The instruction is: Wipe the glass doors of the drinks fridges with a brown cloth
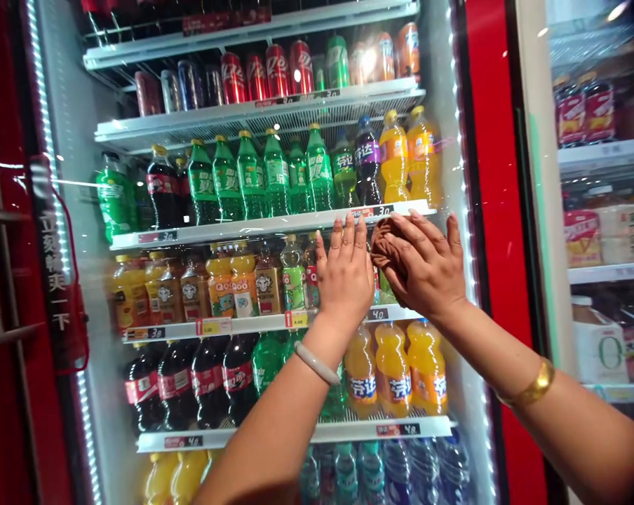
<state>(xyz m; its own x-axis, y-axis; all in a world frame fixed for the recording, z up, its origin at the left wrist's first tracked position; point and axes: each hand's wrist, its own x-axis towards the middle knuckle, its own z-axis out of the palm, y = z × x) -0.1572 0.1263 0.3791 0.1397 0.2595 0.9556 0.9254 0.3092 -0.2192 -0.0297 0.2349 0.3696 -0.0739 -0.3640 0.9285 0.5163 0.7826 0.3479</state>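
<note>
The glass door of a lit drinks cooler [275,226] fills the middle of the view, with bottles and cans on shelves behind it. My left hand [344,270], with a pale bangle at the wrist, lies flat against the glass with its fingers stretched upward and nothing in it. Just to its right, my right hand [433,270], with a gold bracelet at the wrist, presses a crumpled brown cloth [385,242] on the glass. The cloth is bunched under its thumb and fingers. Both hands are in front of the middle shelves.
A red door frame [493,175] runs down the cooler's right side. At the left edge are a pale handle [4,277] and a dark strip with white characters [57,259]. Another cooler [606,270] with packaged drinks stands at the far right.
</note>
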